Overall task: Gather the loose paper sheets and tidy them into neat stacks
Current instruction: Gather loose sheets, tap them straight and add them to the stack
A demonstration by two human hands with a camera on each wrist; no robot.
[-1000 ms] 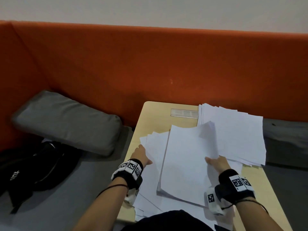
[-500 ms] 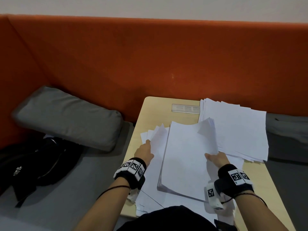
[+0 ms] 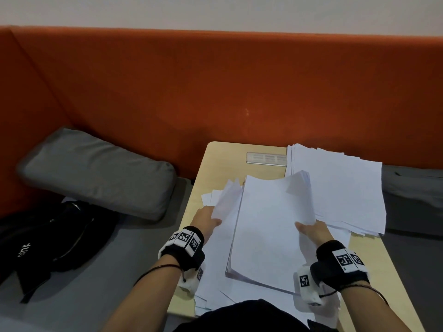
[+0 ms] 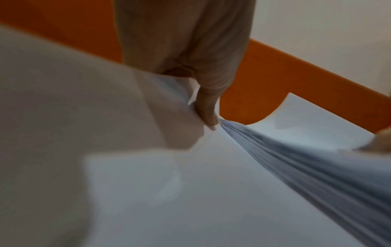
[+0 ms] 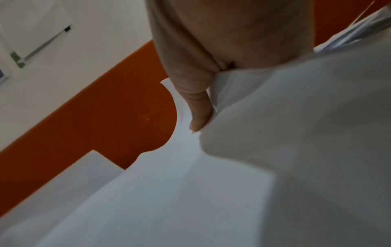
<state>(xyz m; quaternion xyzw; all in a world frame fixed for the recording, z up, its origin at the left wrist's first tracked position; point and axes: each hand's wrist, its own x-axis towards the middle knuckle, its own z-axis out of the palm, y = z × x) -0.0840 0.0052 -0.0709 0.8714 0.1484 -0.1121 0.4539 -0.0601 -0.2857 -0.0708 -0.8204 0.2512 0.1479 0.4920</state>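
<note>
A thick stack of white sheets (image 3: 268,226) lies in the middle of the small wooden table (image 3: 220,159). My left hand (image 3: 206,218) grips loose sheets (image 3: 225,200) at the stack's left, thumb on top (image 4: 208,115), and lifts their edge. My right hand (image 3: 311,230) holds the stack's right side, thumb pressed on top (image 5: 198,115), with its upper right corner curled up. A second, rougher pile of paper (image 3: 340,188) lies at the back right. More loose sheets (image 3: 215,291) stick out under the stack near me.
An orange padded wall (image 3: 215,92) backs the table. A grey cushion (image 3: 96,171) and a black bag (image 3: 48,240) lie on the grey seat to the left. A small label plate (image 3: 266,158) is set into the table's far edge.
My left hand has slid forward and raised the loose sheets on the left. The stack's upper right corner has curled higher under my right hand.
</note>
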